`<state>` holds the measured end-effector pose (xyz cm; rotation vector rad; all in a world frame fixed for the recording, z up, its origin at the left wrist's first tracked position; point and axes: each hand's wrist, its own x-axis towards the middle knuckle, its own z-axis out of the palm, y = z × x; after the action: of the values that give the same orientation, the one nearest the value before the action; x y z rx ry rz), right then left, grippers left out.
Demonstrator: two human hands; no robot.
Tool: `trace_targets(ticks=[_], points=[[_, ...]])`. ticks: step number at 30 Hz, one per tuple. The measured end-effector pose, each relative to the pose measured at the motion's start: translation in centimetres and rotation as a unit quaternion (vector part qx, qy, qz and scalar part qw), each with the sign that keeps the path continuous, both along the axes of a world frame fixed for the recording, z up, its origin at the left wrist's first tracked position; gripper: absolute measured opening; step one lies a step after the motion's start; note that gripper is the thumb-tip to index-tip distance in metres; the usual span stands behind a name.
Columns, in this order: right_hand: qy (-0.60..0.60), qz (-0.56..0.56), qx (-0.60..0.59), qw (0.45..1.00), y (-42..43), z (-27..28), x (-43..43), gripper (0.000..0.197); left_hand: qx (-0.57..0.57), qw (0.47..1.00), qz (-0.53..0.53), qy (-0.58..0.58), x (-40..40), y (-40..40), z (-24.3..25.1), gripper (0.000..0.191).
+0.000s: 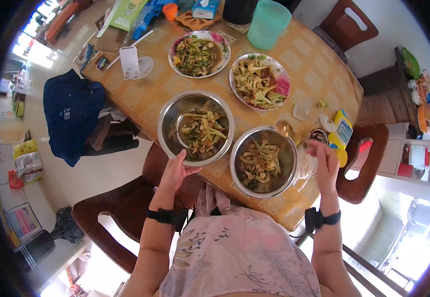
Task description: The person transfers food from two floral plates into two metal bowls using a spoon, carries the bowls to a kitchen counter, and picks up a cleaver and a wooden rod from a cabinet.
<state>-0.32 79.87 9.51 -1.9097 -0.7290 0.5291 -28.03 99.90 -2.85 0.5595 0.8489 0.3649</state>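
My left hand (176,172) grips the near rim of a stainless steel bowl (167,148), thumb on the rim and fingers under it. Cooked cauliflower (204,130) lies inside, and this bowl reaches the table edge. To its right stands a second steel bowl (237,178) with more cauliflower (261,161). My right hand (324,161) is raised beyond that bowl's right side, its fingers partly bent and slightly blurred. Nothing shows between them. Close to its fingertips are a dark-filled jar (317,136) and clear plastic (306,167).
Behind the bowls stand a floral plate of cauliflower (283,83) and a plate of stir-fried greens (224,63). A green plastic jug (267,26), a white phone stand (129,61) and a yellow wipes pack (341,128) are further out. Wooden chairs (122,208) flank the table (322,70).
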Motion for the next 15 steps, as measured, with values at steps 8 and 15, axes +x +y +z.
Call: trace_targets(ticks=[8,15], points=[[-0.180,0.075,-0.139,0.971,-4.2,-1.4,-1.9,0.013,0.015,0.999,0.033,0.021,0.2,-0.1,-1.2,0.034],[0.135,-0.101,-0.039,0.985,-5.1,-6.1,-1.8,0.019,0.049,0.995,0.059,0.063,-0.5,-0.3,1.0,0.034]])
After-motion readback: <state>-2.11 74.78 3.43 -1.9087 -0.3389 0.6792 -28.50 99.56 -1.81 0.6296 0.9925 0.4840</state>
